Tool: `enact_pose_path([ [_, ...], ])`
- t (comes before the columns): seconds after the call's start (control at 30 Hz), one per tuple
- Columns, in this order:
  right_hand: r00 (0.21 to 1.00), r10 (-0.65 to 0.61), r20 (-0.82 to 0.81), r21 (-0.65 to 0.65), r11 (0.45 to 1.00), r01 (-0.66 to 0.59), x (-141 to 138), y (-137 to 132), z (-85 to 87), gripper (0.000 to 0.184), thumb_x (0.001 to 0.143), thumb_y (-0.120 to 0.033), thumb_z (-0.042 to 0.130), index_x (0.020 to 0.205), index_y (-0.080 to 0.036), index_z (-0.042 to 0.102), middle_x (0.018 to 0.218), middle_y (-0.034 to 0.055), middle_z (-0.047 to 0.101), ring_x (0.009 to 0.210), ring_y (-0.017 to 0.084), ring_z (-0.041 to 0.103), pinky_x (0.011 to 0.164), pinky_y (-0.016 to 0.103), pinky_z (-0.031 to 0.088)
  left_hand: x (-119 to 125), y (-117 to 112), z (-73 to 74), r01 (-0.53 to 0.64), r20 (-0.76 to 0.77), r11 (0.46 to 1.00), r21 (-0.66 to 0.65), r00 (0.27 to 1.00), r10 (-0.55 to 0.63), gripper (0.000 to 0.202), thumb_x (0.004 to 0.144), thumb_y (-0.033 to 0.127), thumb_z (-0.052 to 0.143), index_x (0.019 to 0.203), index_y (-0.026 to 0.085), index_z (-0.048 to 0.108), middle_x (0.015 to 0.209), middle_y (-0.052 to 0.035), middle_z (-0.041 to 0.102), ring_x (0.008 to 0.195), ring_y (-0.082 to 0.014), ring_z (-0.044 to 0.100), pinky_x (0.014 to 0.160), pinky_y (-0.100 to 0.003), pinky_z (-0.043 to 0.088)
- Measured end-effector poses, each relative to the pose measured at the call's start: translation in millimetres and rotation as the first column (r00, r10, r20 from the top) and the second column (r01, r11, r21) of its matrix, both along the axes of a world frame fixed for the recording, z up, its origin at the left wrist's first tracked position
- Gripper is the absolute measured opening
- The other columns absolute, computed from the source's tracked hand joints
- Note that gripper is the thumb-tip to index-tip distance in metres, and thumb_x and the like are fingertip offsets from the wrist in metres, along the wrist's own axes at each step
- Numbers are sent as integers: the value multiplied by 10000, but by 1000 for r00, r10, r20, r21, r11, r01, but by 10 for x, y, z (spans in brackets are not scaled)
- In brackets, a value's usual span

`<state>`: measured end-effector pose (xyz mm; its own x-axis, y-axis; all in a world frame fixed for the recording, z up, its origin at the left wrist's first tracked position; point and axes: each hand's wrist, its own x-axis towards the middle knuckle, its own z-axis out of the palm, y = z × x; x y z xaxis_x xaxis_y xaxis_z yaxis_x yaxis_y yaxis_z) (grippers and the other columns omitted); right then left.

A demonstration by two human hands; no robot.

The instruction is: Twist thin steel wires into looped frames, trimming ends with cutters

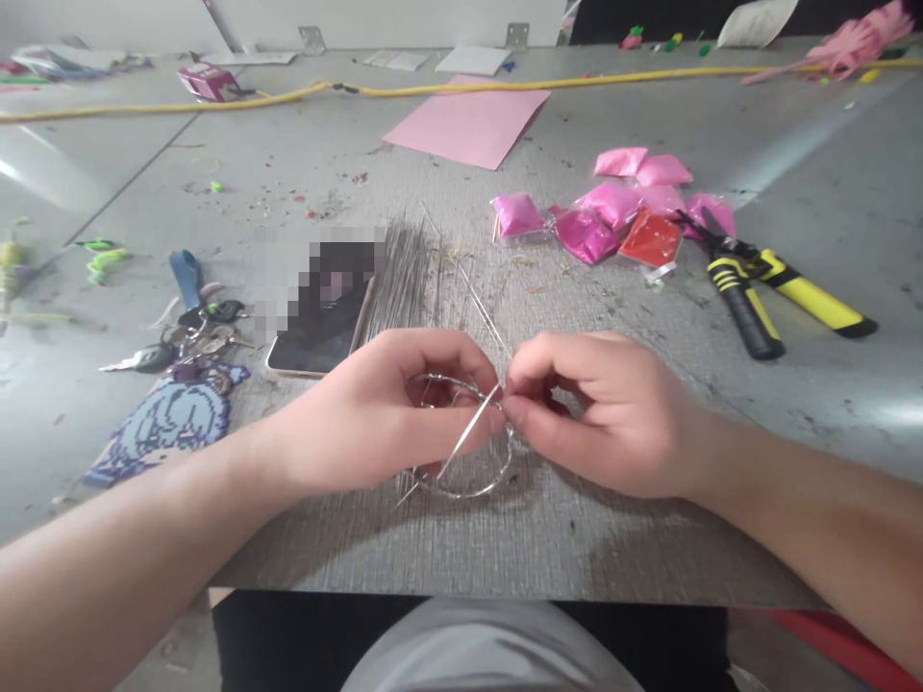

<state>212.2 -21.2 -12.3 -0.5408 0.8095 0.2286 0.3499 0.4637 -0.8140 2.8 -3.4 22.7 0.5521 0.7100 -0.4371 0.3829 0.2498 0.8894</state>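
Observation:
My left hand (pixel 404 408) is closed around one side of a wire ring (pixel 472 494), a silvery hoop of twisted wire near the table's front edge. Meeting it at the ring's upper right, my right hand (pixel 610 413) pinches with thumb and forefinger at a pale, thin wire strip (pixel 467 430) that crosses the hoop at a slant. The fingertips of both hands almost touch there, and the exact grip point is partly hidden. Just beyond the hands lies a bundle of straight thin wires (pixel 404 279), with a few loose wires (pixel 476 298) to its right.
Left of the bundle are a phone (pixel 324 322) and keys (pixel 148 358) with a patterned pouch (pixel 169 418). Pink packets (pixel 612 204) and yellow-black pliers (pixel 750 298) lie to the right. Farther back are pink paper (pixel 468 125) and a yellow cable (pixel 562 81).

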Motion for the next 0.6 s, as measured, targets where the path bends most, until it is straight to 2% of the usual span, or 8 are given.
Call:
enact_pose_path([
  [0.13, 999, -42, -18, -151, 988, 39, -2, 9, 5, 115, 944, -238, 583, 844, -183, 597, 659, -27, 574, 564, 93, 500, 500, 215, 389, 9, 4, 5, -50, 15, 998, -26, 999, 51, 137, 766, 212, 763, 796, 176, 635, 580, 44, 592, 516, -96, 580, 475, -186, 478],
  [0.3, 995, -19, -97, -273, 962, -8, 14, 41, -16, 114, 968, -251, 574, 885, -184, 612, 645, -40, 553, 559, 86, 497, 488, 195, 396, -4, 6, -31, -68, 96, 995, -75, 993, 75, 121, 801, 199, 748, 780, 164, 634, 611, 36, 634, 521, -77, 587, 492, -170, 488],
  [0.43, 993, 18, -116, -224, 974, -44, 44, 53, -32, 62, 941, -229, 613, 910, -178, 629, 694, -21, 608, 597, 97, 548, 521, 207, 428, -32, -4, -66, -65, 140, 995, -77, 987, 76, 103, 838, 216, 723, 797, 168, 641, 619, 28, 655, 506, -74, 592, 462, -150, 475],
  [0.6, 988, 12, -154, -156, 987, -37, 58, 46, -66, 71, 923, -258, 651, 960, -198, 653, 790, 5, 667, 692, 121, 602, 610, 236, 477, -35, 15, -46, -36, 148, 989, -142, 987, 57, 76, 852, 208, 703, 810, 172, 651, 609, 34, 656, 494, -82, 612, 455, -158, 505],
])
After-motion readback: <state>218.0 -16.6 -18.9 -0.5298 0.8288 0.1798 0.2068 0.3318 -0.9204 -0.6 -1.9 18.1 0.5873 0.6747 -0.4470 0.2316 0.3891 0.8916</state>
